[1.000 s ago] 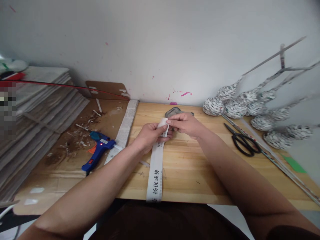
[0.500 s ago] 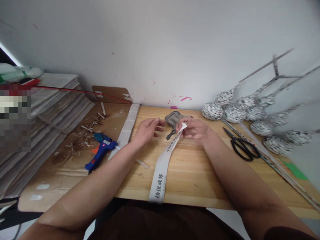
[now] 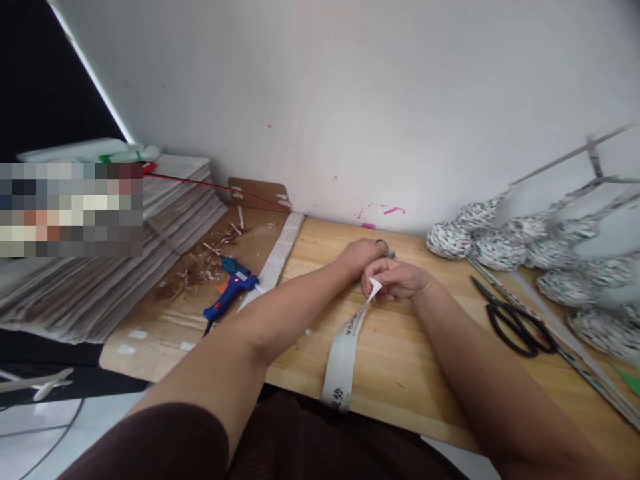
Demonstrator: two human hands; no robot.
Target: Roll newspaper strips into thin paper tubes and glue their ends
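L hand (image 3: 364, 256) moved rt — R hand (image 3: 396, 279) pinching paper strip (image 3: 342, 360).

Pink-marked pale wall (image 3: 310, 100), wooden table (image 3: 400, 360), light floor (image 3: 35, 433) lower left

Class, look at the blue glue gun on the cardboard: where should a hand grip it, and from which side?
Best by the handle of the blue glue gun, probably with the left hand, from the near side. The handle slants toward the person, while the teal nozzle end lies on the far side, so this grip should stay clear of it; the red light suggests it may be hot.
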